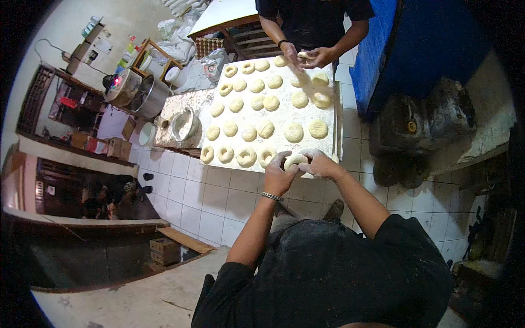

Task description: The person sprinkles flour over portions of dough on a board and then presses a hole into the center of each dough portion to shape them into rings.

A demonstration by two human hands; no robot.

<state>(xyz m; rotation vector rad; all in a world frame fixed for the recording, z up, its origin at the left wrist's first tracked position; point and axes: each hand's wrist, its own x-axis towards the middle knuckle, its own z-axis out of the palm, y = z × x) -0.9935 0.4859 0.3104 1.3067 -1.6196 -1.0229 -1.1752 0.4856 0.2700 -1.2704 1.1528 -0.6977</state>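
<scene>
Between them, my left hand point(279, 174) and my right hand point(321, 164) hold a pale dough round point(296, 160) at the near edge of the floured board point(232, 113). My fingers curl around it from both sides, and its centre is partly hidden by them. Dough rings with holes lie along the near left of the board, the closest being a dough ring point(267, 157) beside my left hand. Flat dough rounds without holes, such as one dough round point(318, 129), sit in rows farther back. Flour coats my fingers.
Across the board, another person's hands point(307, 57) work a piece of dough. A metal pot of flour point(185, 124) stands on a low side table point(202, 104) at the left. Behind it is a mixer with a steel bowl point(150, 96). Dark containers point(424, 117) stand at the right.
</scene>
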